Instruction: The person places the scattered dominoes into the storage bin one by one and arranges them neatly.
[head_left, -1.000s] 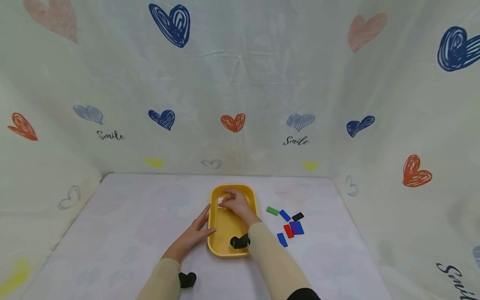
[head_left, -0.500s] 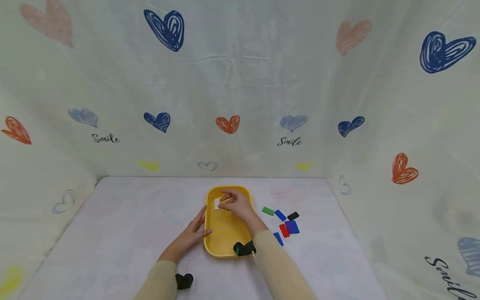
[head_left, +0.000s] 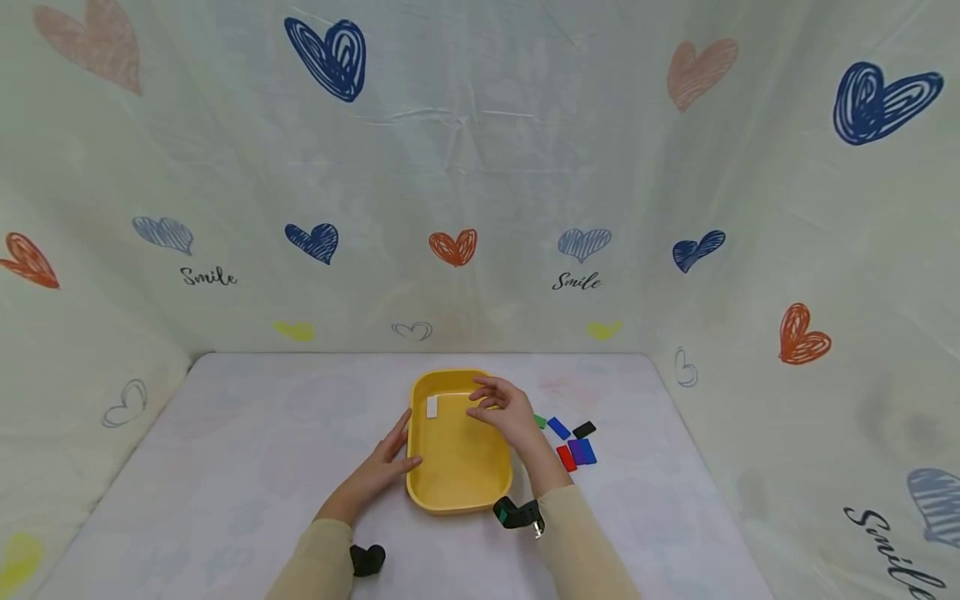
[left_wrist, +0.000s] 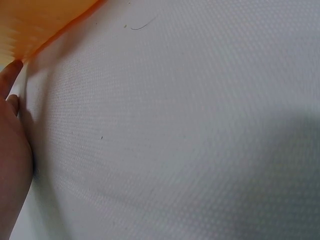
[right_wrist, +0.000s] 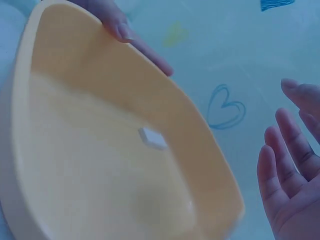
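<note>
A small white rectangular block (head_left: 431, 407) lies on the floor of a yellow tray (head_left: 457, 467), near its left wall. The same block (right_wrist: 152, 138) shows inside the tray in the right wrist view. My left hand (head_left: 375, 477) rests against the tray's left side, fingers fairly straight along the outside and thumb at the rim. My right hand (head_left: 506, 412) hovers over the tray's right edge, apart from the block. Its fingers (right_wrist: 270, 175) are loosely bent, and nothing is between them. In the left wrist view, only part of my left hand (left_wrist: 12, 145) appears, with a fingertip touching the tray.
Right of the tray lie several flat coloured blocks: a green block (head_left: 540, 422) partly behind my right hand, a blue block (head_left: 558, 428), a black block (head_left: 584, 430), a red block (head_left: 566, 458) and a purple block (head_left: 581, 452) by another blue one. A white cloth covers the table (head_left: 247, 450).
My right hand has let go of the white block, which stays in the tray, and has moved right toward the tray's edge. My left hand stays at the tray's left side.
</note>
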